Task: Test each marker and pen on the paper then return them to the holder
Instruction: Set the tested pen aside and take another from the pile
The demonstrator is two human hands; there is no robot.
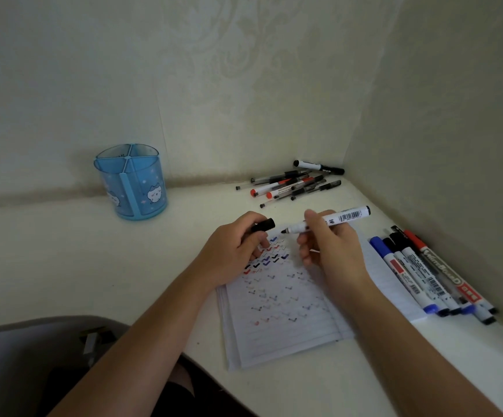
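The right hand [331, 248] pinches a whiteboard marker [345, 217] near its front end, fingers [311, 221] clamped on the white barrel. The barrel carries a printed barcode and a black end, and its dark tip is uncapped, pointing left and hanging just above the paper [283, 326]. The left hand [232, 251] grips the black cap [264, 225], fingers [251, 218] curled round it, with one end sticking out toward the marker tip across a small gap. Under both sets of fingers the paper is a thin stack of lined sheets. It is covered in rows of small tick marks in black, blue and red, boldest right below the fingers and fainter toward the person. Just right of the right fingers, a row of capped markers [424, 275] lies side by side, partly on the paper's edge, with blue, black and red caps on white labelled barrels. Beyond the fingers, in the far corner against the wall, lies a loose heap of pens [292, 185] with black and red ends. Well to the left of the left fingers and farther back, the holder [131, 182] stands upright on the pale tabletop [93, 266]. It is a round, translucent blue cup split into compartments, printed with cartoon cat faces.
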